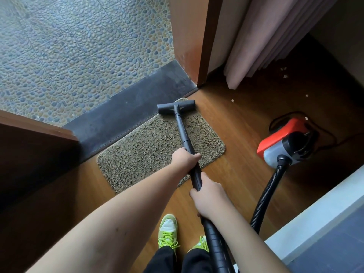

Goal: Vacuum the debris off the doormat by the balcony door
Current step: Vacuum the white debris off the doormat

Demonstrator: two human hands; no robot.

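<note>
The doormat (159, 146) lies flat on the wooden floor (236, 134), its long edge against the dark threshold (126, 113) of the open balcony door, and the floor head (176, 108) of the vacuum sits on its far right corner. Both hands grip the black wand (184, 138): the left hand (184, 157) wraps it higher up, the right hand (208, 196) curls its fingers round it where it meets the ribbed hose (269, 188), which runs to the red canister (285, 144) on the right. The wand looks rigid and light, best steered with this two-handed hold. The shaggy mat is probably soft and light, so suction may lift or drag it; short strokes would suit. Pale scraps (232, 100) lie on the floor beyond the mat
</note>
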